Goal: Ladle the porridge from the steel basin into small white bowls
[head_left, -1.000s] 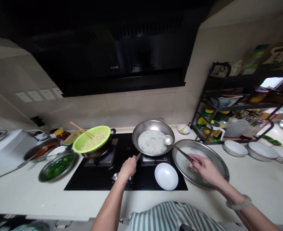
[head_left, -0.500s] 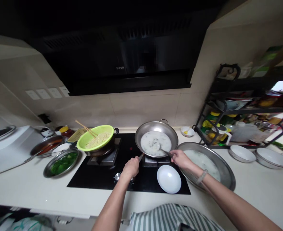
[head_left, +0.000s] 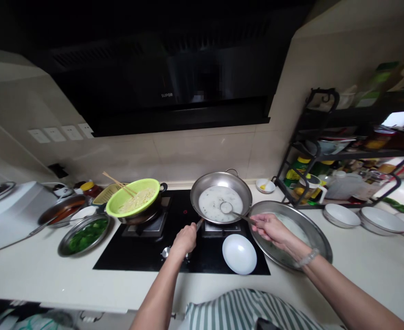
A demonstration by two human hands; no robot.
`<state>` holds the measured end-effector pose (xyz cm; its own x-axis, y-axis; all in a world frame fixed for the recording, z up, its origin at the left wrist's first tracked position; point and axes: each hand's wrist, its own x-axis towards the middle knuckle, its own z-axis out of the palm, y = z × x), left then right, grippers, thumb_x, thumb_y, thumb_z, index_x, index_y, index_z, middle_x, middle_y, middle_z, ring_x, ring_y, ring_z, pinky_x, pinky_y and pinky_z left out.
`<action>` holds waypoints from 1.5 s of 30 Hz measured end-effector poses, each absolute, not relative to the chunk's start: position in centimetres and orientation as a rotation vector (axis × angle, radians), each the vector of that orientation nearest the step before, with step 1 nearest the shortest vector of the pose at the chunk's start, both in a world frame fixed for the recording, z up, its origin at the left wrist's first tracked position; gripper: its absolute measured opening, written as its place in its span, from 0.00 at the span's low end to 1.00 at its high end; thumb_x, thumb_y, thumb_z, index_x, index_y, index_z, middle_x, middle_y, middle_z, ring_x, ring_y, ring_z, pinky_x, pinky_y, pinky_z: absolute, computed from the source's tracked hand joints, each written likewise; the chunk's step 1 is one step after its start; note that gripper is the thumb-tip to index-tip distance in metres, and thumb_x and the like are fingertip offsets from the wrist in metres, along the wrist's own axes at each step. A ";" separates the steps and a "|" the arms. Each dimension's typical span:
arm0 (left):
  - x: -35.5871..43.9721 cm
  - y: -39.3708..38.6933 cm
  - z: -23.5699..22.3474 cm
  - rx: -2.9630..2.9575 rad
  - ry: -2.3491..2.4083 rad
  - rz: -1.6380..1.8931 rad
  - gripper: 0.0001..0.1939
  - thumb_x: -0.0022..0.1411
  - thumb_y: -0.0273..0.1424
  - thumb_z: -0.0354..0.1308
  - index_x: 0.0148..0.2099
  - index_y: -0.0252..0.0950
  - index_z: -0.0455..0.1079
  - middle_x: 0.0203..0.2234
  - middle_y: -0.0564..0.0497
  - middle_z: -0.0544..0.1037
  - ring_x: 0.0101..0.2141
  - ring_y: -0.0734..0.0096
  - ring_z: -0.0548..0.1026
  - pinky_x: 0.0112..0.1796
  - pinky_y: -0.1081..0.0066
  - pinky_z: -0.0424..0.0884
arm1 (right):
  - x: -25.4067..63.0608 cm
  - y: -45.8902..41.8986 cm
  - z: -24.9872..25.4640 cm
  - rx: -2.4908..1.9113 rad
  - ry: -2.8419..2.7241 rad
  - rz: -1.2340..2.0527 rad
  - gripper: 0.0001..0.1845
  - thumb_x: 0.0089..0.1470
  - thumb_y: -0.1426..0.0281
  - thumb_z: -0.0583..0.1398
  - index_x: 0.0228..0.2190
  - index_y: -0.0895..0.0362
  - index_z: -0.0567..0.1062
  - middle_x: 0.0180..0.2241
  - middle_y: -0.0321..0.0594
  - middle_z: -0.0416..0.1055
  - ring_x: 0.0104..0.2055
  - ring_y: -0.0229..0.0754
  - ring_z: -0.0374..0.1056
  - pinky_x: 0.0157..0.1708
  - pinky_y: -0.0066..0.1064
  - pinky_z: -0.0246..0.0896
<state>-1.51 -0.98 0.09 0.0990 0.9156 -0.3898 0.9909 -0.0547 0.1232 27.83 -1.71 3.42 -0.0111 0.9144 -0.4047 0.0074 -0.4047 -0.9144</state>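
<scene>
My left hand (head_left: 185,239) is closed around the handle of a steel wok (head_left: 202,187) on the right burner. White soup (head_left: 210,200) with dark flecks fills the wok's bottom. My right hand (head_left: 270,228) grips a metal ladle (head_left: 239,214), its bowl at the soup's surface. Beneath that hand and forearm lies a wide steel basin (head_left: 320,238) holding more whitish soup. A white bowl (head_left: 239,254) stands on the hob in front of the wok.
On the left burner, a green colander (head_left: 114,201) of noodles with chopsticks (head_left: 119,183) rests on a pot. Left of it are a plate of greens (head_left: 87,236) and a pan of red sauce (head_left: 64,212). White bowls (head_left: 341,215) and a black rack (head_left: 300,137) stand right.
The ladle has gone from the wok's right rim into the soup, then back slightly toward the right. My right hand moved left with it, then drew back a little. My left hand keeps its hold.
</scene>
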 end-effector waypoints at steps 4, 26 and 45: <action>-1.5 -1.1 0.2 2.040 1.873 -0.286 0.20 0.57 0.21 0.53 0.52 0.34 0.62 0.45 0.36 0.75 0.45 0.53 0.76 0.40 0.65 0.71 | 28.3 -2.1 3.6 -1.507 -0.961 1.546 0.08 0.48 0.80 0.54 0.32 0.60 0.68 0.18 0.35 0.65 0.14 0.27 0.50 0.11 0.18 0.38; -1.4 -1.1 0.4 2.030 1.882 -0.307 0.21 0.58 0.20 0.51 0.54 0.34 0.61 0.44 0.37 0.75 0.46 0.54 0.76 0.40 0.66 0.71 | 29.6 -3.5 4.9 -1.546 -0.868 1.533 0.10 0.45 0.79 0.57 0.33 0.61 0.71 0.19 0.36 0.67 0.13 0.26 0.48 0.11 0.18 0.37; -1.4 -1.1 0.3 2.042 1.877 -0.334 0.22 0.58 0.19 0.51 0.55 0.33 0.60 0.45 0.36 0.74 0.46 0.54 0.75 0.41 0.66 0.71 | 40.5 -10.0 -1.1 -1.935 -1.178 0.844 0.17 0.42 0.68 0.56 0.36 0.59 0.75 0.22 0.43 0.74 0.23 0.45 0.69 0.26 0.35 0.65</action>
<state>-1.45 -1.05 0.25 0.0964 0.9121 -0.3985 0.9936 -0.0643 0.0931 40.54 -9.97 -1.14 0.3713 0.9136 -0.1658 0.4510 -0.3336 -0.8278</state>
